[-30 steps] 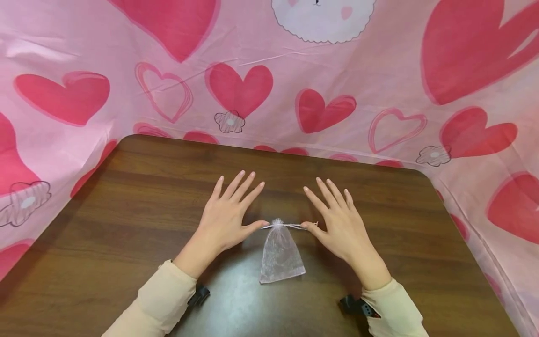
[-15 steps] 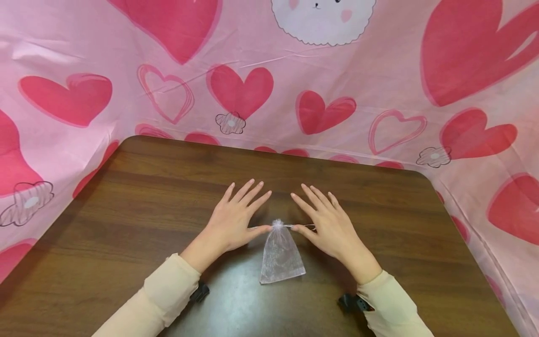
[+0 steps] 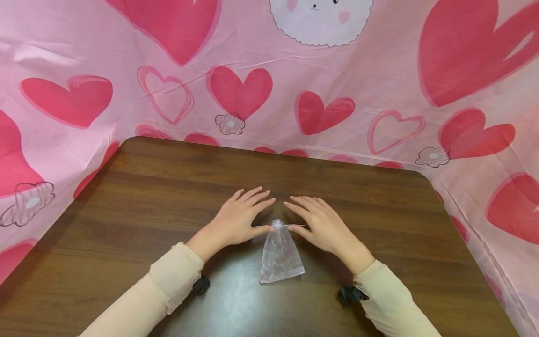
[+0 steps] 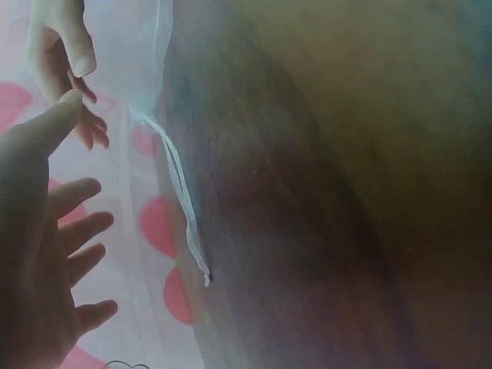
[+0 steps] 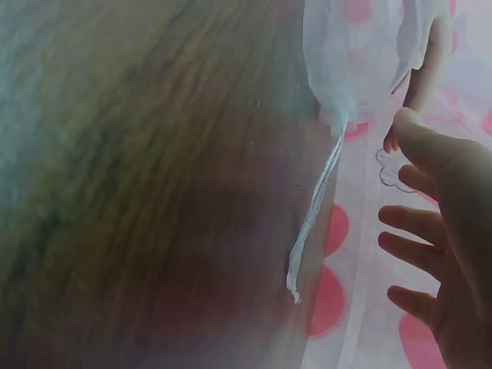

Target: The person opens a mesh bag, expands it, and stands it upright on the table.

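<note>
A small sheer white drawstring pouch (image 3: 281, 257) lies flat on the brown table, its gathered neck pointing away from me. White ribbon ties (image 4: 183, 192) run out from both sides of that neck; in the right wrist view the other tie (image 5: 314, 215) trails down to a knotted end. My left hand (image 3: 237, 219) is on the pouch's left, fingers spread and thumb tip close to the neck. Mirroring it, my right hand (image 3: 326, 224) hovers at the right with its thumb tip by the neck. Neither hand grips the ribbons in the wrist views.
The wood-grain table (image 3: 147, 210) has rounded far corners. Pink cloth (image 3: 282, 84) printed with red hearts hangs behind it and along both sides. Black wrist cameras (image 3: 351, 295) sit under the cream sleeves (image 3: 177, 276).
Both hands have moved inward along the ribbons toward the pouch's neck, and their fingertips have come nearer to each other and lower. The pouch has stayed in place.
</note>
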Motion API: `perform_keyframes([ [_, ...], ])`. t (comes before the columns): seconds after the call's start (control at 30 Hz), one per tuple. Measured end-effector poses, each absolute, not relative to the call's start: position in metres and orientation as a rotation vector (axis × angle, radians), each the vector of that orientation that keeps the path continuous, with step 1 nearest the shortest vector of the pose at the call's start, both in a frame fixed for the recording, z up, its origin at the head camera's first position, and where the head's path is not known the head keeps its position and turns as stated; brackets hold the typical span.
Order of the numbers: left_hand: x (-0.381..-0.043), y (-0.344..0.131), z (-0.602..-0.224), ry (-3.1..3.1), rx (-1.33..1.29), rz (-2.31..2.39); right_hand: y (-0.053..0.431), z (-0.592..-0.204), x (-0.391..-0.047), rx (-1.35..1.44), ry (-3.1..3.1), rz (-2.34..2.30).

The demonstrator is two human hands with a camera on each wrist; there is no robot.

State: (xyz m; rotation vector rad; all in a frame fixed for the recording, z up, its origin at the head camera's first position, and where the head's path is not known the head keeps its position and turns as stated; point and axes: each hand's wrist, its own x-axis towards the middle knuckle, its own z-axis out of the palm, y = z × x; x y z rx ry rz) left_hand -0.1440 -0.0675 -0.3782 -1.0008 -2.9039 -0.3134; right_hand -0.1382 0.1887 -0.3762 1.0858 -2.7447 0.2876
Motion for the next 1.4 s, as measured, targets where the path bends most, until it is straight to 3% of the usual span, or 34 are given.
perform_keyframes([
  [1.4,-0.148,-0.043,-0.380,-3.074,-0.972,-0.596,0.169,-0.381,-0.135,0.992,-2.913,0.680],
])
